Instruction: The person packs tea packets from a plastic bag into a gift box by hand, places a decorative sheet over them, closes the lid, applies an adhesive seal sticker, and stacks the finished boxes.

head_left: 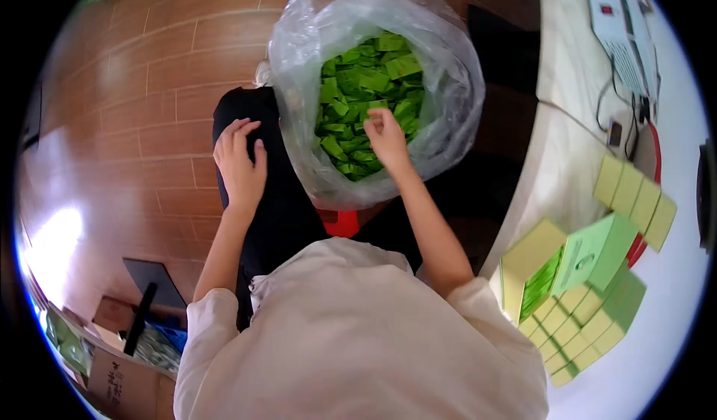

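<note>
A large clear plastic bag [455, 113] stands open between my knees. Many small green packets [373, 81] fill its inside. My right hand [386, 137] is over the packets with its fingers curled together at the tips; whether a packet is in them is hidden. Over the dark trousers on my left thigh lies my left hand [240, 162], its fingers apart and nothing in them. The bag's left rim is just to the right of that hand.
On the white table [657, 330] at right, an open green box [562, 264] holds green packets. Stacked small boxes [576, 330] and a row of boxes [635, 202] are beside it. A white device [621, 31] with cables sits farther back. Cardboard boxes [119, 383] are at lower left.
</note>
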### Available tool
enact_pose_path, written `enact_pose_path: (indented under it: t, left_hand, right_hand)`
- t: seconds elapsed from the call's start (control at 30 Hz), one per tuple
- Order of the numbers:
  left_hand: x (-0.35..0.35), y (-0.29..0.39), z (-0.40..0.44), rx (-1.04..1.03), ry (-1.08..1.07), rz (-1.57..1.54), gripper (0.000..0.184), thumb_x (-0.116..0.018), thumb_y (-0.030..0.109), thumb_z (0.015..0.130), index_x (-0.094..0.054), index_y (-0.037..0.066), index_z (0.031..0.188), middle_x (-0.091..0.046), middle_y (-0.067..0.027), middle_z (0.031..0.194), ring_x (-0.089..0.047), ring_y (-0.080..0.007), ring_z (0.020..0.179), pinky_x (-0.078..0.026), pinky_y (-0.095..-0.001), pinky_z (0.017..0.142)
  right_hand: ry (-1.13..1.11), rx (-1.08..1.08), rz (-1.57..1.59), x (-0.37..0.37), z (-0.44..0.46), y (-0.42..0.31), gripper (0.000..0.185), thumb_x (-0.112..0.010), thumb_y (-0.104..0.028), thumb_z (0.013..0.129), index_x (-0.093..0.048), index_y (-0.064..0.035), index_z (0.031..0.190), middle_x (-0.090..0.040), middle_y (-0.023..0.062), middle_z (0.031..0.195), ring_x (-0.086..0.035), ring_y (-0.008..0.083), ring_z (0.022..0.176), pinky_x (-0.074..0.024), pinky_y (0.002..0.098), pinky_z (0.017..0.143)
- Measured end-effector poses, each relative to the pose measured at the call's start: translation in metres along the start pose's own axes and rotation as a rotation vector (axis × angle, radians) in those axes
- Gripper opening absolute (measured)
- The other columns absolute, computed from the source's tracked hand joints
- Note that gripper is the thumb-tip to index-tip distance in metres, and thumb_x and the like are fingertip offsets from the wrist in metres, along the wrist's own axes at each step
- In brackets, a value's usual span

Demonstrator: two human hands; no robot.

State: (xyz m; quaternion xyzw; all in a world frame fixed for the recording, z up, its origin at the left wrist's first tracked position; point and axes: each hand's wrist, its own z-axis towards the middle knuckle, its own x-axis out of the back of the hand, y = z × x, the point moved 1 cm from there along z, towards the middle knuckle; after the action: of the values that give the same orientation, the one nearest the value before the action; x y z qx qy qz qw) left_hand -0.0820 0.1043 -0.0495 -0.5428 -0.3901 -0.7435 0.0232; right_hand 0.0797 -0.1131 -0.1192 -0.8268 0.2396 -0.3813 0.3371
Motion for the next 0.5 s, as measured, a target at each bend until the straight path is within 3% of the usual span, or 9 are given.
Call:
enact_pose_path:
  t: [0.03, 0.1, 0.13, 0.2, 0.4, 0.5]
  left_hand:
    - [0.0, -0.001, 0.002, -0.012, -0.035, 0.015, 0.026, -0.059, 0.008, 0.081, -0.059, 0.009, 0.107, -0.056, -0.0067, 0.116, -0.048, -0.0265, 0.118, -0.032, -0.0426, 0.102]
    - [-0.001, -0.003, 0.011, 0.018, -0.011, -0.009, 0.025, -0.06, 0.007, 0.08, -0.06, 0.009, 0.105, -0.058, -0.0063, 0.113, -0.051, -0.0253, 0.117, -0.032, -0.0427, 0.102]
    - [-0.003, -0.007, 0.017, 0.052, 0.011, -0.048, 0.025, -0.06, 0.006, 0.079, -0.06, 0.009, 0.104, -0.06, -0.006, 0.111, -0.052, -0.025, 0.115, -0.032, -0.0425, 0.102]
    - [-0.004, -0.012, 0.023, 0.085, 0.025, -0.079, 0.024, -0.061, 0.005, 0.078, -0.061, 0.009, 0.102, -0.061, -0.0057, 0.108, -0.054, -0.0251, 0.113, -0.033, -0.0425, 0.101]
    - [-0.006, -0.017, 0.042, 0.112, 0.051, -0.115, 0.018, -0.061, 0.002, 0.075, -0.064, 0.011, 0.091, -0.064, -0.0031, 0.097, -0.059, -0.0229, 0.104, -0.036, -0.0413, 0.098]
    - [-0.005, -0.022, 0.042, 0.115, 0.046, -0.1, 0.018, -0.061, 0.002, 0.075, -0.064, 0.012, 0.089, -0.064, -0.0015, 0.093, -0.059, -0.0215, 0.102, -0.037, -0.0407, 0.097]
  right_hand:
    - [-0.101, -0.108, -0.003, -0.011, 0.03, 0.0, 0.036, -0.061, -0.021, 0.086, -0.052, -0.0027, 0.117, -0.064, 0.012, 0.093, -0.061, 0.027, 0.083, -0.0485, 0.0381, 0.077]
    - [-0.166, -0.143, -0.244, -0.033, 0.079, -0.009, 0.05, -0.063, -0.025, 0.085, -0.046, -0.0004, 0.126, -0.061, 0.016, 0.109, -0.06, 0.0307, 0.096, -0.048, 0.0403, 0.084]
    - [-0.189, -0.148, -0.256, -0.045, 0.101, -0.006, 0.05, -0.063, -0.025, 0.085, -0.046, -0.0004, 0.126, -0.061, 0.016, 0.109, -0.06, 0.0307, 0.096, -0.048, 0.0403, 0.084]
    - [-0.198, -0.164, -0.455, -0.071, 0.139, 0.008, 0.071, -0.068, -0.038, 0.08, -0.04, 0.003, 0.131, -0.057, 0.0191, 0.117, -0.057, 0.0305, 0.108, -0.0446, 0.0409, 0.091]
    - [-0.099, -0.207, -0.231, -0.13, 0.19, 0.035, 0.081, -0.072, -0.035, 0.069, -0.037, 0.0044, 0.131, -0.054, 0.0231, 0.124, -0.054, 0.0354, 0.112, -0.0432, 0.0368, 0.095]
    - [-0.06, -0.167, -0.182, -0.136, 0.183, 0.042, 0.08, -0.072, -0.03, 0.068, -0.035, 0.0035, 0.131, -0.055, 0.024, 0.119, -0.055, 0.036, 0.109, -0.0443, 0.0379, 0.092]
